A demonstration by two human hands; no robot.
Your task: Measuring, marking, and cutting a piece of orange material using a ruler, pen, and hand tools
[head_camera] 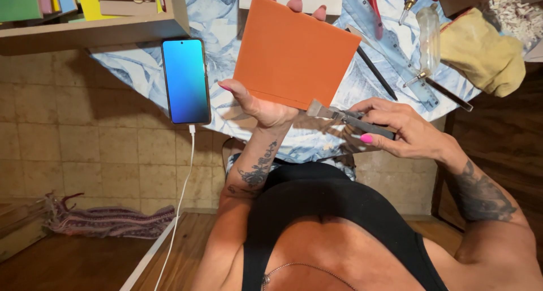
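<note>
An orange panel (294, 56) is held tilted above the bench (141, 70), gripped by the left hand (263, 107). At the panel's lower edge, a flat metal tool (345, 117), perhaps a chisel, is clasped by the right hand (404, 130). A phone (185, 80) lies left of the panel.

- We see a plain orange board (294, 56), one flat colour all over.
- We see a phone (185, 80) whose screen fades from teal to deep blue, with a white cable (182, 195).
- We see a worktop (218, 22) covered in pale cloth with a blue-grey leaf print.
- We see a grey metal tool (348, 118).
- We see a mustard-yellow cloth (486, 50).
- We see bright pink nails on both hands.
- We see a striped pink and purple rug (107, 220) on the brown floor.
</note>
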